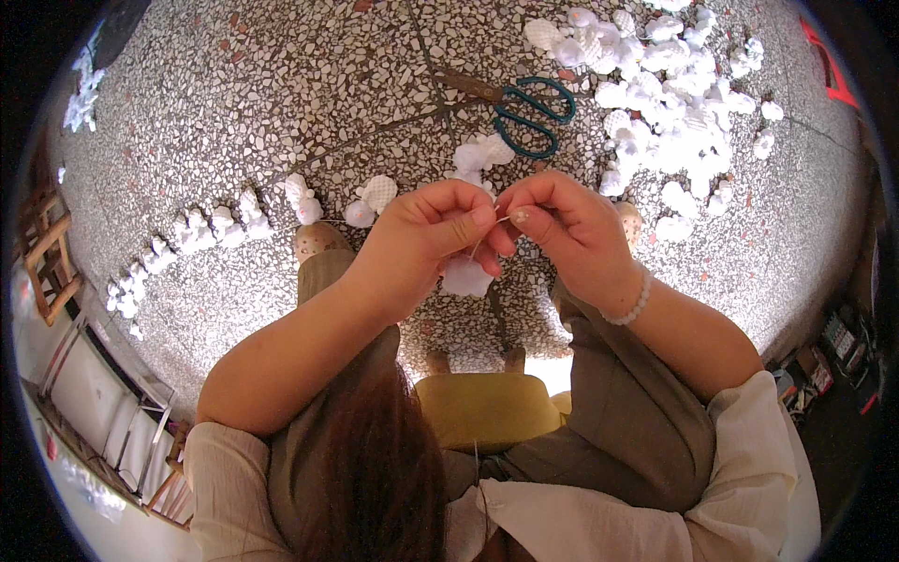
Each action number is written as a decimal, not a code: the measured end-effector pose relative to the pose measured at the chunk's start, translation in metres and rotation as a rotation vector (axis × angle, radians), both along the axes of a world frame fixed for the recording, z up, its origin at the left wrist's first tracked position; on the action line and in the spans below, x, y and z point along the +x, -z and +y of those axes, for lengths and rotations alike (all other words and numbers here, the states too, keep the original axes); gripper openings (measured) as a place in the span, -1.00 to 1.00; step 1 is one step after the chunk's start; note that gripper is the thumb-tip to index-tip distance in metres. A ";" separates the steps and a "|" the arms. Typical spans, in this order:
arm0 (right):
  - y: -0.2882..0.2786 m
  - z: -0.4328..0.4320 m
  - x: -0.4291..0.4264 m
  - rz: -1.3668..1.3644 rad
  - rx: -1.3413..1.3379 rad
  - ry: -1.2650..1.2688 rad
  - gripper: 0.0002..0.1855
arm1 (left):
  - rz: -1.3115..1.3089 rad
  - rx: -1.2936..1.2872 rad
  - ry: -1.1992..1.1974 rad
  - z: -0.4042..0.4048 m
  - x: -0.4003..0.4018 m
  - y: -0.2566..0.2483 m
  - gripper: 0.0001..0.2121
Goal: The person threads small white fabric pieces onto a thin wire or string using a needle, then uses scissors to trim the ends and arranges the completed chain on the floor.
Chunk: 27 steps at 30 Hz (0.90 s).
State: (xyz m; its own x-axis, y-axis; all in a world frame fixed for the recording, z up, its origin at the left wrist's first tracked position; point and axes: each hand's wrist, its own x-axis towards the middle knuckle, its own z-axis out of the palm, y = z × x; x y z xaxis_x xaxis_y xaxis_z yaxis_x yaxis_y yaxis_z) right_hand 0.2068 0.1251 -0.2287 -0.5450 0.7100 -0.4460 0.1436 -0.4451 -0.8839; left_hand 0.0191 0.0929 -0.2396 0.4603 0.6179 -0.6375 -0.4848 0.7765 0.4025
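Note:
Between the thumb and fingers of my left hand (435, 242) is a thin white string (500, 219). My right hand (555, 232), with a beaded bracelet on its wrist, pinches the same string; the fingertips of both hands nearly meet. A small white soft piece (467, 275) hangs just under my left fingers, partly hidden by them. Beyond the hands, more white plush-like pieces (481, 154) lie on the floor. A line of similar small pieces (225, 226) runs off to the left, with string visible between some of them.
Scissors with teal handles (530, 116) lie on the terrazzo floor (316, 84) ahead of my hands. A large heap of white pieces (674, 105) spreads at the upper right. A yellow stool (484, 407) is between my legs. Wooden furniture (49, 260) stands at the far left.

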 end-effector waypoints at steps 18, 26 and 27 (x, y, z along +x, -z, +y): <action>0.005 -0.003 -0.003 -0.109 0.496 -0.030 -0.88 | -0.061 -0.067 0.076 -0.005 -0.001 0.001 -0.87; 0.004 -0.003 -0.001 -0.093 0.635 -0.054 -0.89 | -0.076 -0.041 0.108 -0.005 -0.001 0.000 -0.86; 0.004 -0.003 -0.001 -0.088 0.643 -0.048 -0.89 | -0.083 -0.037 0.107 -0.005 -0.001 0.000 -0.86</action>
